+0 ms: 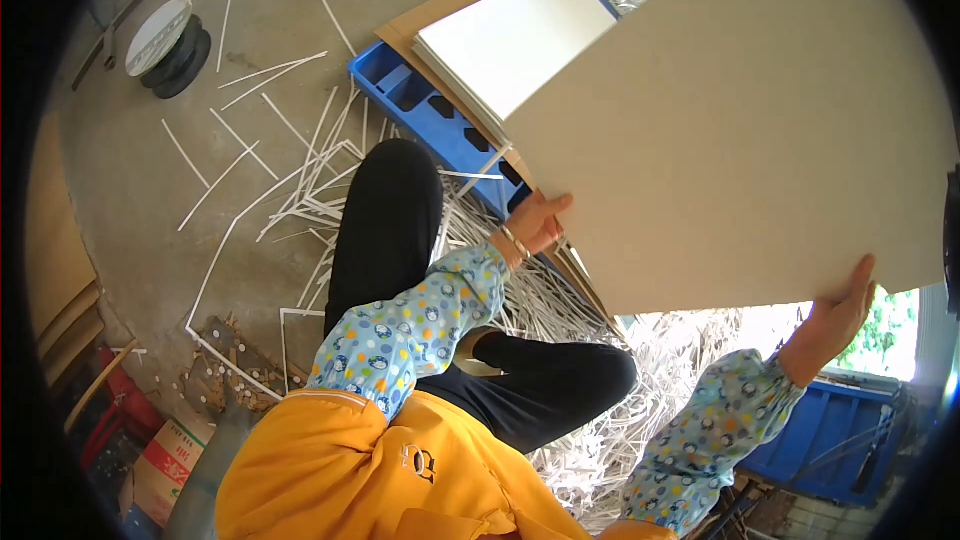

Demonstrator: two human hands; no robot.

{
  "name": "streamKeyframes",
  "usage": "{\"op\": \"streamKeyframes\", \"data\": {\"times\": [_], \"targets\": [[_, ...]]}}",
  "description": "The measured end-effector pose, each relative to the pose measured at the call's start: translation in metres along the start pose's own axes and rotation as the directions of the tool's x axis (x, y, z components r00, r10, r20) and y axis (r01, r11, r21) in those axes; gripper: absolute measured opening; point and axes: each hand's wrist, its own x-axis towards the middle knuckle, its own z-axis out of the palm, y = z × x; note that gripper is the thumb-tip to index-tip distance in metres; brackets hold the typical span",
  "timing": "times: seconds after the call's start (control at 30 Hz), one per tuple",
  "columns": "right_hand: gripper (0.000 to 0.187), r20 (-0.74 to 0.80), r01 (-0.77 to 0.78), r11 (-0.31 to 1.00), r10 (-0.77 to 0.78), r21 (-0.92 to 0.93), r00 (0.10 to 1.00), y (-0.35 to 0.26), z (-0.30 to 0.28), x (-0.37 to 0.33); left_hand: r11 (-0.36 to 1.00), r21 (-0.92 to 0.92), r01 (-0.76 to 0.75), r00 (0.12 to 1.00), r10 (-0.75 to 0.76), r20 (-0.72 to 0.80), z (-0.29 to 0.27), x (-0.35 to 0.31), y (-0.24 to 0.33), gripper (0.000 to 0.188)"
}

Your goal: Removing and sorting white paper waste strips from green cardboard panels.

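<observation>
A large greyish-beige cardboard sheet (pixel 730 130) is tilted up in front of me and fills the upper right. My left hand (pixel 538 224) grips its lower left edge, thumb on the face and fingers behind. At the bottom right edge, my right hand (pixel 838 320) holds the sheet, thumb in front and the other fingers hidden behind it. Beyond my left hand, a stack of white sheets (pixel 520 35) lies on brown cardboard (pixel 400 28) atop a blue plastic pallet (pixel 415 110). The held sheet hides the stack's right part.
Thin white strips (pixel 320 180) litter the concrete floor, with a thick heap (pixel 670 390) around my legs. A round white-topped stool (pixel 165 45) stands at far left. A blue crate (pixel 825 435) is at lower right. A printed carton (pixel 170 465) sits at lower left.
</observation>
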Motion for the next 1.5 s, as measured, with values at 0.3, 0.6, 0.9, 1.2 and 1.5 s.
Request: {"op": "streamKeyframes", "data": {"times": [0.3, 0.6, 0.9, 1.2, 1.5], "targets": [[0.038, 0.252, -0.047, 0.939, -0.043, 0.34, 0.967, -0.02, 0.053, 0.021, 0.898, 0.256, -0.357, 0.932, 0.363, 0.028, 0.078, -0.018, 0.155, 0.031], [0.009, 0.259, -0.081, 0.975, 0.026, 0.206, 0.966, 0.068, 0.076, 0.033, 0.778, 0.466, -0.422, 0.888, 0.457, 0.041, 0.072, -0.003, 0.183, 0.036], [0.013, 0.533, -0.17, 0.882, 0.409, -0.44, 0.74, 0.136, -0.041, -0.249, 0.649, 0.728, -0.219, 0.694, 0.628, -0.351, -0.052, 0.027, 0.173, 0.03], [0.015, 0.341, -0.635, 0.629, 0.777, -0.448, 0.529, 0.129, -0.151, -0.346, 0.632, 0.751, -0.19, 0.749, 0.588, -0.305, -0.043, 0.028, 0.172, 0.03], [0.011, 0.35, -0.535, 0.615, 0.78, -0.579, 0.518, 0.14, -0.167, -0.382, 0.504, 0.863, -0.03, 0.697, 0.63, -0.344, -0.049, 0.066, 0.182, 0.034]]}}
